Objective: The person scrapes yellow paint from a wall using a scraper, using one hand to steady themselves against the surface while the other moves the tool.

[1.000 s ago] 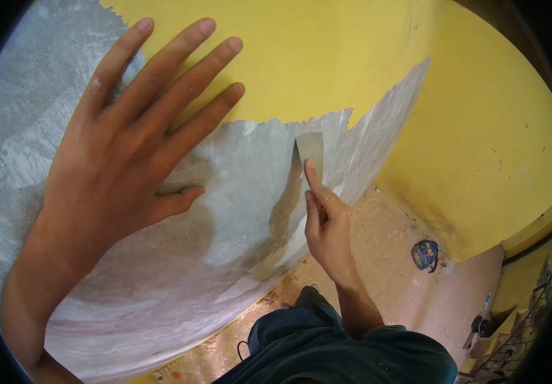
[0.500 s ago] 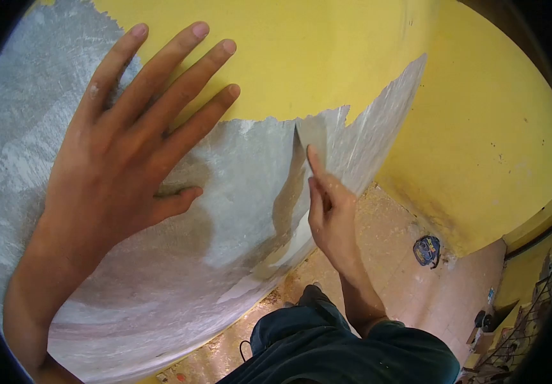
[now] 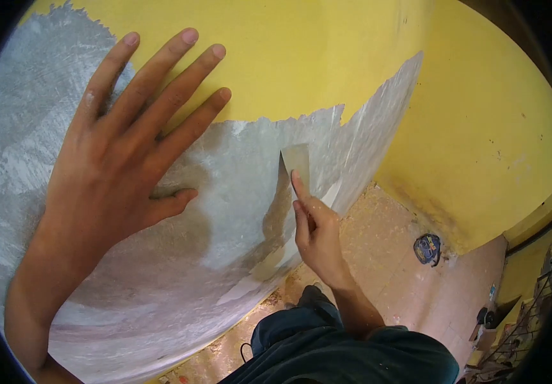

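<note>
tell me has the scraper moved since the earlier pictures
Yes. The scraper in the right hand has slid down and slightly left, away from the ragged edge of the yellow paint, which it nearly touched before.

Right hand [image 3: 317, 233] presses scraper [image 3: 296, 160] to wall [image 3: 237, 205]; left hand [image 3: 116, 166] flat.
</note>
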Tool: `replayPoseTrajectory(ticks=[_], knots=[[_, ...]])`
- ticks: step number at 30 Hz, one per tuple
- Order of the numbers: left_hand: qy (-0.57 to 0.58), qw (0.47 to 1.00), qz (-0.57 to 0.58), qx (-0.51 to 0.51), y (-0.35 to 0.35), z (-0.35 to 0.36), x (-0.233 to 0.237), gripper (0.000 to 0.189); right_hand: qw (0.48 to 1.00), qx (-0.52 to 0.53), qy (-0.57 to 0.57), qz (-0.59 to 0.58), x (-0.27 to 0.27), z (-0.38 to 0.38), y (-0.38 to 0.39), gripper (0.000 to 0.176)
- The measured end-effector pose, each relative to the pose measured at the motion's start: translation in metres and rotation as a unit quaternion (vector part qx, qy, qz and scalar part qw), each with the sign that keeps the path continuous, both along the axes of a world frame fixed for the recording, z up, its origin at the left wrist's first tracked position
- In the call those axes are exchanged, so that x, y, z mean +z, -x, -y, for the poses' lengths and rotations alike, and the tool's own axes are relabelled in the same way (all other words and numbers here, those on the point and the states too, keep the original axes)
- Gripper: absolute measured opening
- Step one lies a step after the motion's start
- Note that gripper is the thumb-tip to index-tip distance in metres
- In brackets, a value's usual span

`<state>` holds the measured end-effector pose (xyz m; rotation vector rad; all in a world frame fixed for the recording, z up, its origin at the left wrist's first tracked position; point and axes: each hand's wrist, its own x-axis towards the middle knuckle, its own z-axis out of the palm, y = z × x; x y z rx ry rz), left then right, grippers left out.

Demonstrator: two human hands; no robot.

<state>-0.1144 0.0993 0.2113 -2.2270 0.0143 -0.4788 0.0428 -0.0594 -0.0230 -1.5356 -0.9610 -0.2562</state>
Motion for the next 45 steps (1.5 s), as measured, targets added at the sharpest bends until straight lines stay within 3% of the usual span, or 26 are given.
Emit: replayPoseTrajectory(ticks=[5,12,18,20,23,26,29,32,35,41,45], knots=[[0.010,1.000,-0.003,-0.017,-0.001,0.000,-0.001,0.118,1.000,-0.016,-0.011,0.003,0.034,-0.005,-0.013,0.061],[0.012,1.000,0.000,0.000,0.000,0.003,0.001,0.120,1.000,-0.010,0.024,-0.013,0.020,-0.004,0.001,0.060],[0.032,0.999,-0.005,-0.014,0.000,0.000,-0.001,0.120,0.999,-0.027,-0.026,0.033,0.031,-0.004,-0.011,0.056],[0.023,1.000,-0.002,-0.013,0.000,0.000,0.000,0.120,0.999,-0.018,0.042,0.009,0.019,0.003,-0.003,0.056],[0.030,0.999,-0.007,-0.010,0.000,0.001,0.000,0.119,1.000,-0.017,0.006,0.017,0.022,0.000,-0.009,0.057],[0.031,0.999,-0.006,-0.014,0.000,0.001,-0.001,0.120,0.998,-0.035,0.022,0.037,0.037,0.003,-0.014,0.057],[0.032,0.999,-0.004,-0.009,0.000,0.001,-0.001,0.120,0.997,-0.026,0.068,0.031,0.017,0.010,-0.006,0.064],[0.022,1.000,-0.002,-0.001,0.001,0.001,-0.001,0.120,0.999,-0.023,0.030,0.018,0.017,0.005,-0.004,0.056],[0.023,1.000,-0.003,-0.013,0.000,0.001,-0.002,0.120,0.998,-0.039,0.034,0.021,0.039,0.001,-0.013,0.055],[0.011,1.000,0.001,-0.001,0.000,-0.001,-0.004,0.120,0.998,-0.031,0.048,-0.007,0.019,0.005,0.002,0.054],[0.010,1.000,-0.004,-0.007,0.000,-0.002,-0.004,0.118,0.998,-0.049,0.012,0.029,0.034,0.003,-0.015,0.054]])
